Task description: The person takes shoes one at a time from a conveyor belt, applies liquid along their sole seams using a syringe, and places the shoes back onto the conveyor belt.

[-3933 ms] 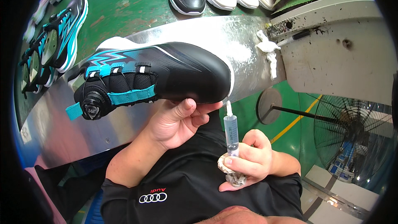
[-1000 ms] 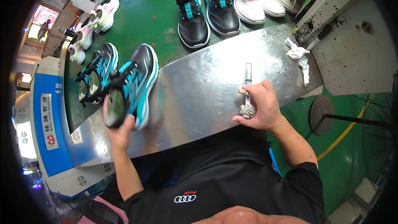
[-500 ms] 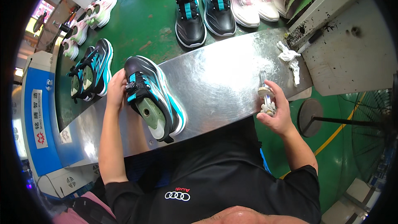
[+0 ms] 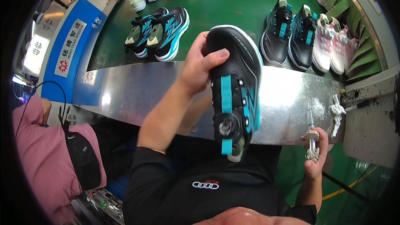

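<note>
Raised above the metal bench edge is a black and teal sneaker (image 4: pixel 233 89), toe pointing away, its laced upper and dial turned to me. My left hand (image 4: pixel 198 66) grips it at the toe, thumb over the upper and the other fingers out of sight beneath. A green insert shows at the heel opening. Off to the right, my right hand (image 4: pixel 318 150) is closed around a clear syringe (image 4: pixel 310 118) with a tan disc and a whitish wrapping on its lower part. The syringe's narrow end points away, over the bench.
Beyond the metal ledge (image 4: pixel 137 93) runs a green surface (image 4: pixel 216 12). Black and teal sneakers (image 4: pixel 168 33) stand at left, another such pair (image 4: pixel 289 35) at right beside pink-white sneakers (image 4: pixel 329 46). A knotted white cloth (image 4: pixel 336 112) lies near the right wall. A person in pink (image 4: pixel 62 154) is at left.
My left hand has lifted the sneaker off the bench and tilted its upper toward me. The syringe remains in my right hand. The whole view has swung, shifting the bench and shoes rightward.
</note>
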Demonstrator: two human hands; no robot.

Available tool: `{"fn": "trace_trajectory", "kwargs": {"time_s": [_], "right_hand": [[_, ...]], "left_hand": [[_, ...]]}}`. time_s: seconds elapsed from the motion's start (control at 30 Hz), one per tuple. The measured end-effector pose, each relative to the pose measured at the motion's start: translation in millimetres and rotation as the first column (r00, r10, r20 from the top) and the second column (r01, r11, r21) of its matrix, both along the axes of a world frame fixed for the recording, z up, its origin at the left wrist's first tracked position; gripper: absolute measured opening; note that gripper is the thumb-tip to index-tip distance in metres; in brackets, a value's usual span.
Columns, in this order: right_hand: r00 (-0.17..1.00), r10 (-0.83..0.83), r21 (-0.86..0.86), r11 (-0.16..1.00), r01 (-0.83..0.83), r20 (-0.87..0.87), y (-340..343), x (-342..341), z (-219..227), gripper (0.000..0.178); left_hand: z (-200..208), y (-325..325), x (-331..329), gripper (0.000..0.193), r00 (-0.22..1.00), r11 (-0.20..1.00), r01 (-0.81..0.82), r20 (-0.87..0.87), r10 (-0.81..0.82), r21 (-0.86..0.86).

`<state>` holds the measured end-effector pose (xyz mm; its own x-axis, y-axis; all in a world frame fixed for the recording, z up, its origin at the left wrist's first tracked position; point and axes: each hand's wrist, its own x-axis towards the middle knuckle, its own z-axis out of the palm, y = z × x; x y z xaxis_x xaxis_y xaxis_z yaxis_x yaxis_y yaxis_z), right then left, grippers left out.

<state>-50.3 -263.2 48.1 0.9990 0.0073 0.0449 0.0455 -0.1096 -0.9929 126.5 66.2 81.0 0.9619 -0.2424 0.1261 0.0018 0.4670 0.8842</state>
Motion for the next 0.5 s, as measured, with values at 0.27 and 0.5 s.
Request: {"fn": "trace_trajectory", "kwargs": {"time_s": [0.27, 0.5], "right_hand": [[0.957, 0.198, 0.296, 0.920, -0.256, 0.210, 60, 47, 51, 0.103], [0.774, 0.535, 0.606, 0.506, -0.614, 0.338, 100, 76, 92, 0.086]], "left_hand": [[-22, 22, -27, 0.066, 0.993, 0.968, 0.109, -0.023, -0.117, -0.227], [-29, 29, -37, 0.068, 0.972, 0.970, 0.177, 0.187, -0.145, -0.165]]}}
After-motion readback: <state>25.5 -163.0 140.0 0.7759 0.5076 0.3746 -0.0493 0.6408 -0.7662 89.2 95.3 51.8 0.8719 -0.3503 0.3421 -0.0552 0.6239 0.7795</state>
